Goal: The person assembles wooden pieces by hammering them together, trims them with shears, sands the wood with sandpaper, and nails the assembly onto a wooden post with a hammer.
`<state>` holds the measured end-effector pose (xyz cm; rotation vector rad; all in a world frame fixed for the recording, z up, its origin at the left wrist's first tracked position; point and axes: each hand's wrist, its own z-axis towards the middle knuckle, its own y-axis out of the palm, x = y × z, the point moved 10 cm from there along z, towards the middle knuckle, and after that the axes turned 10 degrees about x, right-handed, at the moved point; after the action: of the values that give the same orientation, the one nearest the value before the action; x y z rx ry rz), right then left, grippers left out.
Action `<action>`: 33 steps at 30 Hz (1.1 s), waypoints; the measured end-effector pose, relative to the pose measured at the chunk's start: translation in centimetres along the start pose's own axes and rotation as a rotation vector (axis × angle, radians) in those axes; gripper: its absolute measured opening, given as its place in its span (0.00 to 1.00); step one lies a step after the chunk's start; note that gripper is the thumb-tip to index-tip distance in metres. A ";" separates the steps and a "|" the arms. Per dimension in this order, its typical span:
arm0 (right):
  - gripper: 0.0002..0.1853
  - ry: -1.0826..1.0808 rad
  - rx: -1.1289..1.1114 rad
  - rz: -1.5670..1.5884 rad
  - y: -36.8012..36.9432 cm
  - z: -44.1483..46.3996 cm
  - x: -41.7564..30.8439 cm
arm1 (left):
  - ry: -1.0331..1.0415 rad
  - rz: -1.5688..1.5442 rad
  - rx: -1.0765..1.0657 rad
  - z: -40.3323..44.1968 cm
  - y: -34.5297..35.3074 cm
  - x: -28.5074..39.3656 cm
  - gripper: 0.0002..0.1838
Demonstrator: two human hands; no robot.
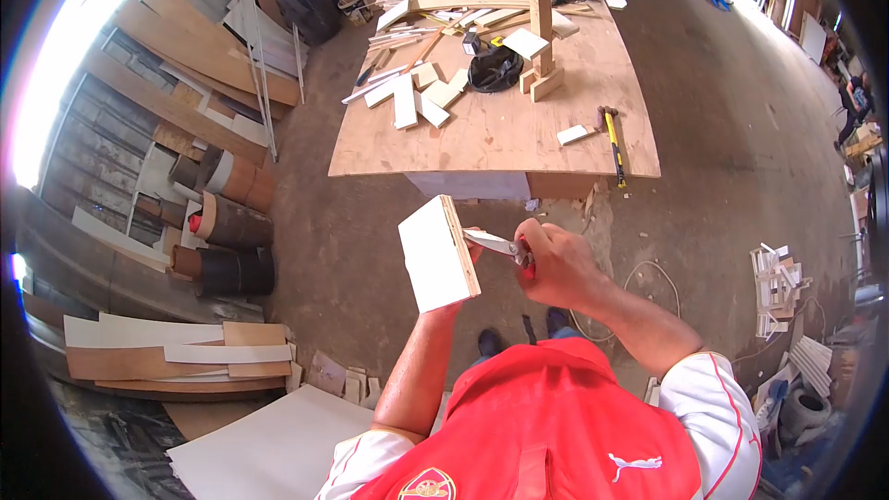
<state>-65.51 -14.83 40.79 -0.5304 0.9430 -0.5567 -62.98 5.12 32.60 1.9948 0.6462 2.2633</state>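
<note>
My left hand (474, 246) is closed on a white-faced plywood board (433, 257), which hides most of that hand. The board is tilted up in front of my body, its layered edge turned to the right. In my right hand (556, 264) is a pair of scissors (495, 243) with red handles, the fingers wrapped round them. The scissors' silver blades point left, with their tips at the board's right edge. Whether the tips touch the edge I cannot tell.
Ahead stands a plywood-topped table (500, 143) with a heap of wood strips (463, 0), a black bag (495, 69), a wooden post (539, 18) and a hammer (613, 143). Sheets and rolls (231, 268) line the left. A cable (653, 268) lies on the floor. Another person (857, 102) is far right.
</note>
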 end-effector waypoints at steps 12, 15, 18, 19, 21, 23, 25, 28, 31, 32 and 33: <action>0.18 0.023 0.068 0.042 0.9 -1.9 4.0 | 0.121 0.425 -0.081 -0.3 1.7 -1.0 0.10; 0.21 -0.048 0.150 0.042 -1.6 -0.7 4.1 | -0.135 -0.118 -0.146 -1.0 3.6 -2.6 0.10; 0.20 -0.154 0.234 -0.051 -4.1 0.7 4.3 | -0.370 -0.475 -0.176 -2.0 6.1 -2.2 0.19; 0.20 -0.188 0.261 -0.095 -4.8 1.0 4.5 | -0.424 -0.530 -0.216 -2.1 6.4 -2.8 0.19; 0.20 -0.252 0.277 -0.130 -6.2 1.6 4.4 | -0.487 -0.580 -0.259 -2.5 7.2 -3.2 0.19; 0.18 -0.298 0.279 -0.162 -7.0 2.0 4.6 | -0.565 -0.650 -0.310 -2.9 8.1 -3.4 0.19; 0.17 -0.325 0.266 -0.187 -7.3 2.2 4.9 | -0.613 -0.690 -0.334 -3.2 8.6 -3.7 0.19; 0.14 -0.341 0.264 -0.215 -7.8 2.5 4.7 | -0.637 -0.687 -0.341 -3.5 9.5 -3.8 0.19; 0.14 -0.332 0.248 -0.212 -8.1 2.4 4.9 | -0.646 -0.681 -0.366 -3.8 10.2 -3.6 0.18; 0.14 -0.326 0.242 -0.210 -8.0 2.3 5.2 | -0.648 -0.676 -0.366 -3.9 10.4 -3.5 0.18; 0.14 -0.320 0.236 -0.206 -7.9 2.2 5.5 | -0.649 -0.672 -0.366 -4.0 10.6 -3.3 0.18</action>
<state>-62.69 -23.81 43.65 -0.4881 0.5127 -0.7340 -63.89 -6.66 32.82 1.7950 0.6318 1.1671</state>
